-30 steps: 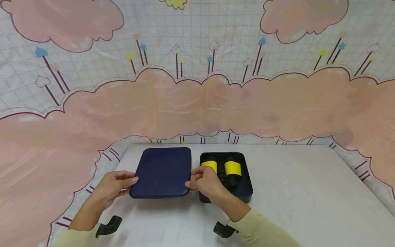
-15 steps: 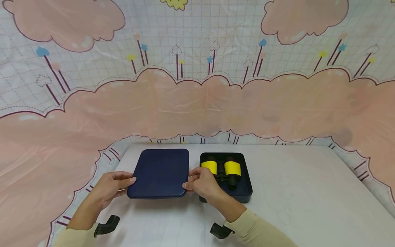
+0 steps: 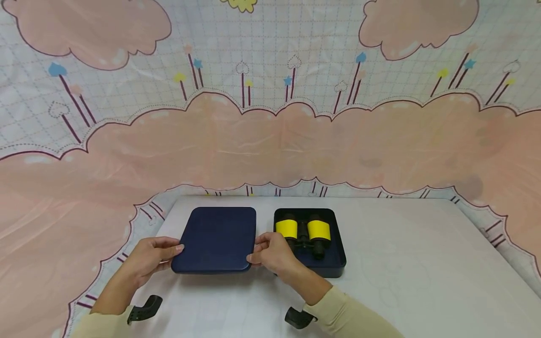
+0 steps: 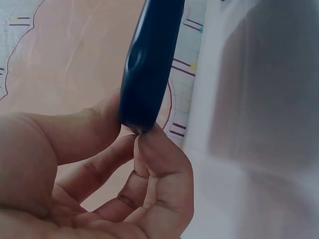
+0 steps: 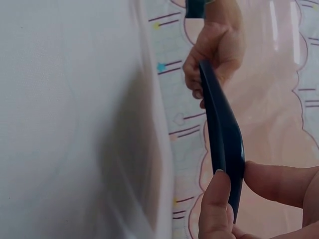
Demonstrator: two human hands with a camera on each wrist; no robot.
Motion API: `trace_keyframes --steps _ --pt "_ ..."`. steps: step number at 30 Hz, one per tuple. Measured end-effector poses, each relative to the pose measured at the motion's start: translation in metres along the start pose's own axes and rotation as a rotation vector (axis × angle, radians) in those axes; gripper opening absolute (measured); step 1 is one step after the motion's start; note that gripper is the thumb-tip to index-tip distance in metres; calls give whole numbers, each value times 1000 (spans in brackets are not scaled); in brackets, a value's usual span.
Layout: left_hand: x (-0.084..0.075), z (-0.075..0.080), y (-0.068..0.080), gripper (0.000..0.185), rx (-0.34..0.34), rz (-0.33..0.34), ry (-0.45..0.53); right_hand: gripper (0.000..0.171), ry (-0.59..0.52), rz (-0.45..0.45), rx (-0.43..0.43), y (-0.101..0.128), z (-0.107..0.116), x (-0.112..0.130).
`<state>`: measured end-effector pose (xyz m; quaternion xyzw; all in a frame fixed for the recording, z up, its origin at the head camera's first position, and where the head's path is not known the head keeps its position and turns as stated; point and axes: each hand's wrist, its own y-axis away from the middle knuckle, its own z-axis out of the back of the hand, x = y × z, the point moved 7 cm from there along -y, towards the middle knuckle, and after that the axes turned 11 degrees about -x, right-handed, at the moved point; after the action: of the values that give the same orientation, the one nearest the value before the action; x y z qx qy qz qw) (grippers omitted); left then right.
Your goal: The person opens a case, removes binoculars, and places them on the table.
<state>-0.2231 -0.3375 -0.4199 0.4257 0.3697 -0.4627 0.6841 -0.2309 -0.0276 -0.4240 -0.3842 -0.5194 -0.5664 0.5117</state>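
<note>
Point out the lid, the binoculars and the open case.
lid (image 3: 215,237), head view, middle of its flat top
binoculars (image 3: 319,230), head view, right yellow barrel
case (image 3: 336,253), head view, bare floor at right

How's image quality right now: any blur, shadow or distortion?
Head view: sharp, evenly lit, wide-angle bowing at the edges; the lid casts a soft shadow on the table. Left wrist view: dim, the left hand close and soft. Right wrist view: dim, table shadowed.

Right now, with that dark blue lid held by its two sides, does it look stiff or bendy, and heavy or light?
Probably stiff: the dark blue lid keeps flat between the left hand and right hand, pinched only at its edges. Likely light, since fingertips alone carry it. Its smooth surface may be a little slippery.
</note>
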Motion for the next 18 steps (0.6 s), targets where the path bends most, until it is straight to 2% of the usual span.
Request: trace_keyframes --steps 9,18 --pt "6 3 -4 40 -4 15 -18 47 -27 6 19 0 -7 -2" --pt "10 7 -9 42 0 17 -28 46 7 2 6 -1 -12 -6"
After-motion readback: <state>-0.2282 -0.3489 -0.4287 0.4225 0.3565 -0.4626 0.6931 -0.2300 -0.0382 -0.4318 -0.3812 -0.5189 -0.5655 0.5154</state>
